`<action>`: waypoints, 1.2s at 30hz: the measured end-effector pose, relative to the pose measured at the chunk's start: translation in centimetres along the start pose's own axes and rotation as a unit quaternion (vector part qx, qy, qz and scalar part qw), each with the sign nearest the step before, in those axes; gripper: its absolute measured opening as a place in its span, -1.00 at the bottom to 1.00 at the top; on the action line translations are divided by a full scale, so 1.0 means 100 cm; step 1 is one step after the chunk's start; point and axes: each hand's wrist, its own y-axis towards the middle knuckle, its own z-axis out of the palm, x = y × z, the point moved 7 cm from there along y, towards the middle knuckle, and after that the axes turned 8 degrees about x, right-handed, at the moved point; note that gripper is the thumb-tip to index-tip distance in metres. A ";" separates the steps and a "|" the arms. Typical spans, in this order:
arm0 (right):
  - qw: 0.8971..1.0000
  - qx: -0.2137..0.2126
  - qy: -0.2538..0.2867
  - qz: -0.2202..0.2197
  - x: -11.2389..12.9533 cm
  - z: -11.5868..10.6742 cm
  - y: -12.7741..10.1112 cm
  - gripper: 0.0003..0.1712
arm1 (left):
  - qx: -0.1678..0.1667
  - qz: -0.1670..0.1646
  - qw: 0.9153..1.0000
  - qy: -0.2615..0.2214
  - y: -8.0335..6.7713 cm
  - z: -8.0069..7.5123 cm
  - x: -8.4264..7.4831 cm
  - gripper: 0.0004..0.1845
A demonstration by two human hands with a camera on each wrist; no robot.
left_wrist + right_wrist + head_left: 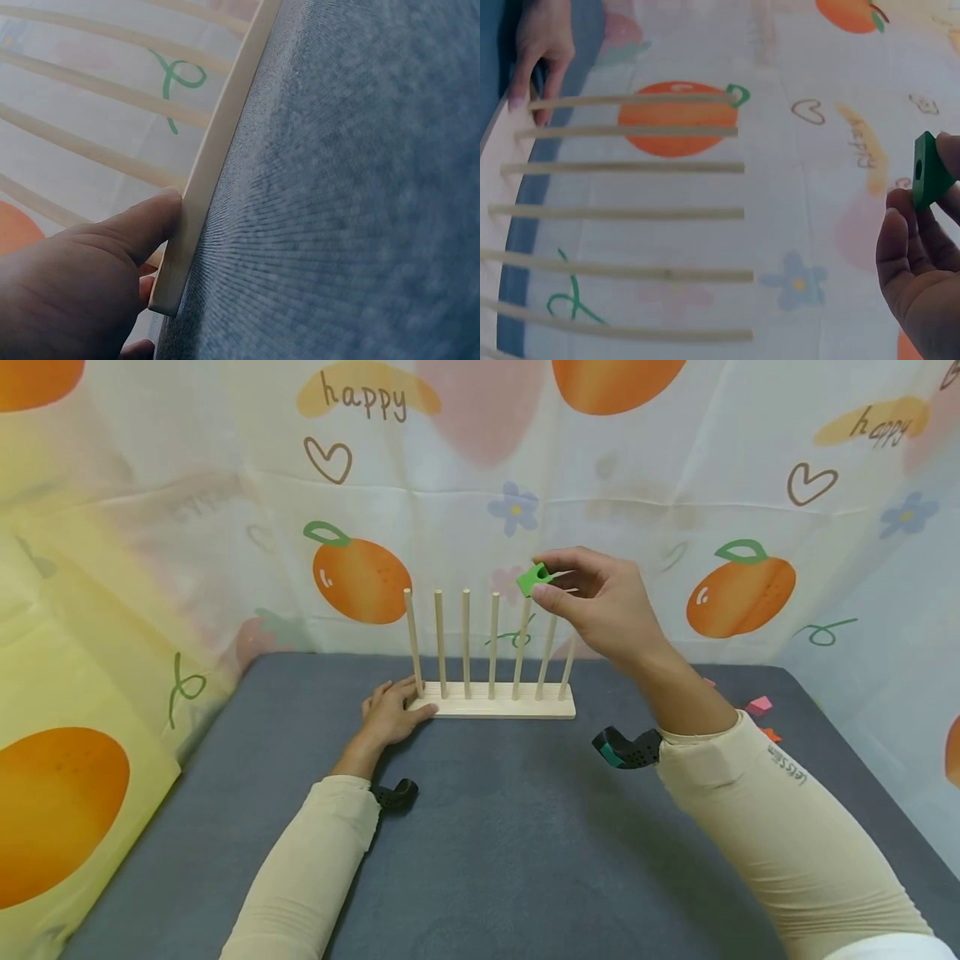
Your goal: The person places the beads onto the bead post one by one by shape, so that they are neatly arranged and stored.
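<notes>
The right hand (600,602) pinches a small green block with a hole (534,579) above the wooden peg rack (495,702). The left hand (390,710) lies flat, steadying the rack. The block may miss a peg and drop.

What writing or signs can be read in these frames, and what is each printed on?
"happy" on the backdrop cloth, upper left, on a yellow patch.
"happy" again on the cloth's upper right, on another yellow patch.
Small lettering on the right sleeve, near the wrist: too small to read surely.
In the right wrist view, the cloth's "happy" patch shows sideways and blurred.
The green block, peg rack and wrist cameras show no text.
</notes>
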 end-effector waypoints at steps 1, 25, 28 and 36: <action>1.000 0.003 0.004 -0.001 0.001 0.004 0.004 -0.63 | -0.001 0.000 1.000 0.000 0.000 0.000 0.000 -0.37; 0.997 0.038 0.017 0.065 -0.018 0.100 0.087 -0.66 | -0.012 0.004 1.000 0.004 -0.001 -0.002 0.002 -0.38; 0.995 0.038 -0.014 0.089 -0.026 0.111 0.094 -0.68 | -0.009 0.002 1.000 0.006 -0.001 -0.001 0.003 -0.37; 0.984 0.048 -0.113 0.128 -0.042 0.127 0.104 -0.67 | -0.008 0.004 1.000 0.005 0.001 -0.001 0.002 -0.35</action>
